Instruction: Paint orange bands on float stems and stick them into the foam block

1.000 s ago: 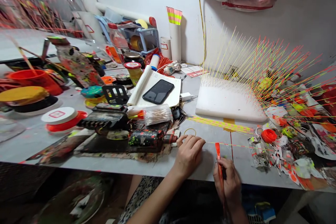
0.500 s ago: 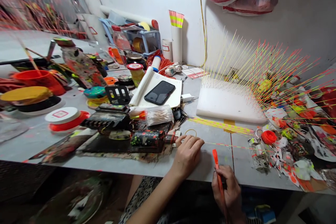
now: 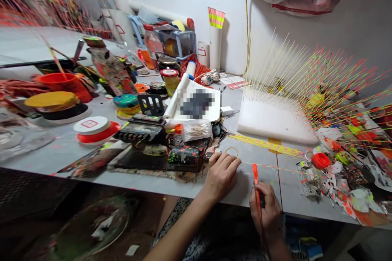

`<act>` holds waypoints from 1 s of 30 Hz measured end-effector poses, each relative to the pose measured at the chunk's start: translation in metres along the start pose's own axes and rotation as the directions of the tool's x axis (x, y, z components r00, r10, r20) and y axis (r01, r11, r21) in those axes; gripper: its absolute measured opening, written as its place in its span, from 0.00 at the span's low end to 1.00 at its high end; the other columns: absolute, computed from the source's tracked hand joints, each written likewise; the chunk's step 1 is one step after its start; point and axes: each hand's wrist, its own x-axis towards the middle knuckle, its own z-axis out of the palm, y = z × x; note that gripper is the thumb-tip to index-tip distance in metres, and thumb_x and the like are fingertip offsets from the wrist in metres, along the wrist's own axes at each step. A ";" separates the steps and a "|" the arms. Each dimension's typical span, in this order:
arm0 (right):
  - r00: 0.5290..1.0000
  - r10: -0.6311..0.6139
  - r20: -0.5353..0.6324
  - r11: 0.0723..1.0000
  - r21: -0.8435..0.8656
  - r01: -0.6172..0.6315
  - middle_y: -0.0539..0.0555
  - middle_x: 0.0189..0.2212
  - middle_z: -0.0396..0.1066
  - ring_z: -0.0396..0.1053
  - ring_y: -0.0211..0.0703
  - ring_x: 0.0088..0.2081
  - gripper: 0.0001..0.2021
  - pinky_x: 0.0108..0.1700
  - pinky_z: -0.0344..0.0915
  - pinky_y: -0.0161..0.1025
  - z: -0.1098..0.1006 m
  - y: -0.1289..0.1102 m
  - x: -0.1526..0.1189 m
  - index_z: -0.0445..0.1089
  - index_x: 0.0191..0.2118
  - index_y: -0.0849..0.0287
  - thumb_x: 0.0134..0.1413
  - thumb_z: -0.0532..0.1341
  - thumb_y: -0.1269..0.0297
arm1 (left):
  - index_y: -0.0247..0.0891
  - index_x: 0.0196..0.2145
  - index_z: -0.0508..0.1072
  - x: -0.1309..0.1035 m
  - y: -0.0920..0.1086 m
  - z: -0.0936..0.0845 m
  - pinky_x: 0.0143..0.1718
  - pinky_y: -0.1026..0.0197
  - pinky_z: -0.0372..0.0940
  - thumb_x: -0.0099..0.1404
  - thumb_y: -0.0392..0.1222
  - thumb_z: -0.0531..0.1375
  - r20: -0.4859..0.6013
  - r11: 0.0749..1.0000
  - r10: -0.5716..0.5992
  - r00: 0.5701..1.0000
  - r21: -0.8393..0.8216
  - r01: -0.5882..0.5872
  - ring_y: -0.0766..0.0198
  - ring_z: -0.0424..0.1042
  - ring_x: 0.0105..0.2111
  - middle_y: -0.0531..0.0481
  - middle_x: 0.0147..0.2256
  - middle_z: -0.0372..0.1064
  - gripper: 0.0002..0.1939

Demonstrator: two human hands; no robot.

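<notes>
My left hand (image 3: 221, 175) is closed at the right end of a small black motor tool (image 3: 185, 155), its fingers on one end of a thin striped stick (image 3: 269, 166) that stretches level to the right. My right hand (image 3: 266, 208) grips an orange-stained brush (image 3: 257, 197), its orange tip pointing up, just below the stick. Behind the stick lies a bundle of yellow and pink sticks (image 3: 266, 142). A white foam block (image 3: 275, 120) behind them holds many thin upright sticks.
A phone (image 3: 197, 104), partly pixelated, rests on a notebook (image 3: 216, 102). Cotton swabs (image 3: 197, 130) lie on the tool. Paint jars, an orange cup (image 3: 58, 81) and a stained bottle (image 3: 107, 67) stand left. Stained scraps and a red-orange lid (image 3: 321, 160) are at right.
The camera view has shifted, so the table things appear farther right. The brush tip is now nearer the striped stick. Both hands keep their holds.
</notes>
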 end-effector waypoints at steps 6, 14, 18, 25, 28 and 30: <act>0.999 0.004 0.034 0.999 -0.045 -0.003 0.52 0.36 0.76 0.76 0.38 0.38 0.05 0.42 0.74 0.33 0.001 0.002 -0.001 0.69 0.45 0.57 0.67 0.57 0.69 | 0.38 0.39 0.71 0.000 0.000 -0.001 0.47 0.56 0.56 0.70 0.29 0.51 -0.008 1.000 -0.007 1.000 -0.015 0.007 0.64 0.69 0.34 0.52 0.33 0.75 0.11; 1.000 0.004 0.027 0.998 -0.065 -0.002 0.52 0.34 0.76 0.77 0.38 0.36 0.04 0.39 0.74 0.32 0.000 0.003 0.000 0.69 0.44 0.57 0.67 0.57 0.68 | 0.39 0.39 0.71 0.002 0.002 0.000 0.48 0.56 0.56 0.69 0.28 0.51 -0.013 1.000 -0.020 1.000 -0.011 0.020 0.65 0.70 0.34 0.53 0.33 0.75 0.12; 1.000 -0.005 0.006 0.999 -0.033 0.005 0.52 0.34 0.76 0.77 0.38 0.35 0.05 0.38 0.74 0.32 -0.002 0.000 0.001 0.69 0.45 0.57 0.67 0.57 0.68 | 0.39 0.39 0.71 0.002 0.002 -0.001 0.48 0.56 0.56 0.69 0.28 0.51 -0.021 1.000 -0.027 0.999 -0.017 0.026 0.65 0.71 0.34 0.53 0.33 0.76 0.12; 0.999 -0.025 0.025 0.992 0.127 0.022 0.52 0.34 0.75 0.76 0.38 0.34 0.09 0.38 0.75 0.32 0.000 -0.016 0.006 0.69 0.45 0.56 0.61 0.57 0.75 | 0.40 0.39 0.72 0.000 0.001 -0.002 0.52 0.54 0.54 0.67 0.28 0.52 -0.022 0.998 -0.058 0.998 -0.005 0.058 0.65 0.72 0.35 0.53 0.34 0.77 0.12; 0.999 -0.030 0.035 0.988 0.155 0.024 0.52 0.34 0.75 0.76 0.39 0.35 0.10 0.38 0.75 0.34 0.008 -0.020 0.008 0.68 0.46 0.55 0.62 0.57 0.75 | 0.41 0.38 0.72 -0.002 0.000 -0.004 0.53 0.53 0.53 0.67 0.29 0.52 -0.023 0.996 -0.084 0.996 0.009 0.084 0.65 0.73 0.36 0.54 0.34 0.77 0.11; 0.999 -0.032 0.027 0.989 0.145 0.028 0.52 0.34 0.75 0.76 0.39 0.35 0.10 0.39 0.75 0.34 0.014 -0.020 0.006 0.68 0.47 0.55 0.63 0.56 0.74 | 0.41 0.38 0.72 -0.003 -0.001 -0.005 0.54 0.52 0.53 0.67 0.30 0.52 -0.030 0.996 -0.092 0.995 0.007 0.093 0.65 0.73 0.36 0.54 0.34 0.77 0.11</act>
